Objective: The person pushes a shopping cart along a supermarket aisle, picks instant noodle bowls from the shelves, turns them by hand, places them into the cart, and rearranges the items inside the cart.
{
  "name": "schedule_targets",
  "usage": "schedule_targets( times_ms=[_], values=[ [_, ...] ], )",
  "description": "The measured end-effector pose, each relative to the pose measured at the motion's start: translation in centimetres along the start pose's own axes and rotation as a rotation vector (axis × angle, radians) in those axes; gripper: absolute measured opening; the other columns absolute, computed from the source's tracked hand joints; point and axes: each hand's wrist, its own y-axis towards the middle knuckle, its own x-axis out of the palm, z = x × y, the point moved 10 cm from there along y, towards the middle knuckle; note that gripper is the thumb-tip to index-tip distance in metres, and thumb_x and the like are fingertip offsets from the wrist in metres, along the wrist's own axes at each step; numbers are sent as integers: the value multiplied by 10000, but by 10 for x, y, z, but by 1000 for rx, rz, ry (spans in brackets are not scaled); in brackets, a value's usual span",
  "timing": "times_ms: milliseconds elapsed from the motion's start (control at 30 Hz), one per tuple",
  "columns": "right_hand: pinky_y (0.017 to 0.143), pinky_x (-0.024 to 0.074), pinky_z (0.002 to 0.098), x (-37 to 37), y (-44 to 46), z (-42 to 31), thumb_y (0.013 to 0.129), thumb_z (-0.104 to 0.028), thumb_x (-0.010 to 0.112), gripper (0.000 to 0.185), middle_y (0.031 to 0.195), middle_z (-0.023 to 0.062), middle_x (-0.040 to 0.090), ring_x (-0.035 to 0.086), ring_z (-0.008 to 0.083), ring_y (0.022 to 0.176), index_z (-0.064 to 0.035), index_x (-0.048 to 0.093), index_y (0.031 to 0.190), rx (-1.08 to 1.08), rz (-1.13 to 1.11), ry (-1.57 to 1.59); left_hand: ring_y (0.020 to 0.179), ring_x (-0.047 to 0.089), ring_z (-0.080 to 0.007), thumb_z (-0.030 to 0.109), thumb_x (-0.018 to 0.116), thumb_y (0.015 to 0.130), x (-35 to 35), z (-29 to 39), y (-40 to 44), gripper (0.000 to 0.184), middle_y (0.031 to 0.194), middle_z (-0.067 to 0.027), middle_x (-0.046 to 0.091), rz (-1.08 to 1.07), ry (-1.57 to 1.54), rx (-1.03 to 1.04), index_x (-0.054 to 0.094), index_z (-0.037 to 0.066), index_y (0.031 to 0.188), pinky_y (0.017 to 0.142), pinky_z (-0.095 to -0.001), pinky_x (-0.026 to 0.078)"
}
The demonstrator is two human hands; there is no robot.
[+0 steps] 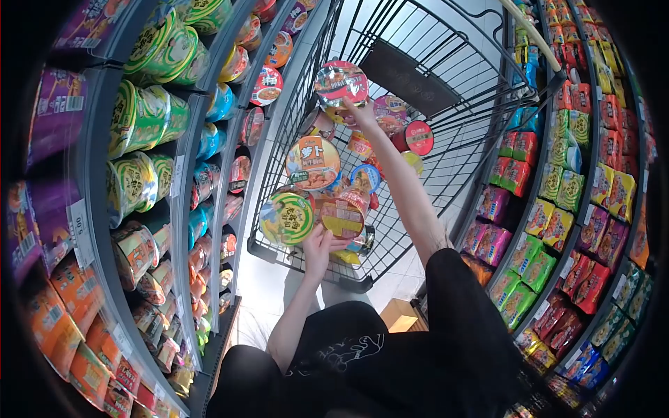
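Both my hands reach over a black wire shopping cart with noodle cups and bowls in it. My left hand [321, 249] is at the near end, its fingers against a reddish cup [343, 216] with a yellow label; a green and yellow bowl [287, 217] lies just left of it. Farther in, my right hand [359, 113] has its fingers closed on the edge of a pink-lidded bowl [341, 83]. Between the hands sits a large orange and white bowl [313, 163]. A red-lidded cup [419, 138] lies to the right of my right forearm.
Shelves of noodle cups [143, 118] rise close on the left, with orange packs lower down. On the right, shelves hold bagged noodles [533, 268]. The cart's handle [533, 35] crosses the upper right. A cardboard box [399, 315] stands on the floor near my legs.
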Motion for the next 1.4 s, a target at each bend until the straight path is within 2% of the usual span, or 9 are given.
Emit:
schedule_targets(
  times_ms=[133, 400, 500, 567, 667, 800, 1067, 1300, 1400],
  values=[
    [545, 460, 289, 38, -34, 2, 594, -474, 680, 734, 923, 121, 560, 536, 191, 856, -29, 394, 1103, -14, -127, -106, 684, 612, -256, 69, 352, 867, -19, 1, -10, 297, 838, -192, 566, 35, 10, -19, 357, -54, 1137, 614, -288, 512],
    [662, 429, 266, 76, 0, 69, 611, -313, 644, 423, 739, 72, 549, 546, 127, 662, -40, 518, 907, 216, -321, -187, 679, 611, -257, 59, 349, 865, -49, -35, -19, 317, 797, -188, 569, 81, 90, -25, 338, -49, 1163, 602, -288, 515],
    [696, 436, 290, 68, 10, 115, 601, -266, 656, 627, 907, 120, 535, 541, 160, 812, -43, 375, 1115, 372, -380, 39, 671, 610, -262, 60, 353, 866, -54, -46, -18, 316, 789, -188, 567, 66, 124, -23, 332, -57, 1159, 598, -293, 517],
    [765, 432, 332, 30, 2, 135, 594, -253, 688, 825, 1118, 160, 426, 465, 212, 1001, -45, 211, 1235, 445, -56, -196, 672, 614, -267, 48, 342, 863, -30, -20, -22, 313, 801, -194, 568, 32, 77, -53, 330, -44, 1161, 602, -297, 521],
    [830, 408, 348, 54, -21, 131, 588, -237, 720, 869, 1248, 161, 286, 363, 246, 1115, -7, 203, 1248, 434, -122, 441, 674, 614, -268, 48, 342, 863, -27, -18, -21, 301, 796, -190, 568, 11, 102, -39, 335, -52, 1146, 600, -296, 521],
    [842, 408, 358, 57, -15, 111, 603, -221, 725, 851, 1195, 159, 359, 419, 238, 1061, 31, 213, 1234, 281, -185, 375, 675, 614, -264, 48, 341, 863, -27, -21, -19, 299, 789, -184, 569, 21, 119, -61, 336, -55, 1144, 601, -295, 521],
    [764, 463, 343, 35, -17, 132, 752, -62, 545, 302, 952, 131, 519, 525, 272, 880, 60, 459, 1015, 195, -82, 608, 660, 613, -246, 60, 344, 868, -34, -19, -21, 306, 782, -182, 569, 57, 108, -76, 334, -59, 1149, 589, -278, 512],
    [779, 464, 384, 34, -7, 140, 767, -88, 511, 259, 900, 158, 511, 530, 311, 861, 49, 470, 983, 314, 8, 831, 659, 613, -242, 60, 342, 869, -42, -18, -24, 318, 772, -184, 571, 89, 122, -41, 327, -57, 1165, 585, -274, 509],
    [718, 444, 310, 31, -4, 120, 740, -171, 544, 329, 935, 157, 566, 568, 235, 815, 43, 522, 989, 168, -31, -193, 663, 610, -266, 62, 357, 868, -46, -22, -24, 367, 764, -196, 568, 91, 107, -69, 280, -57, 1207, 599, -304, 517]
  ],
)
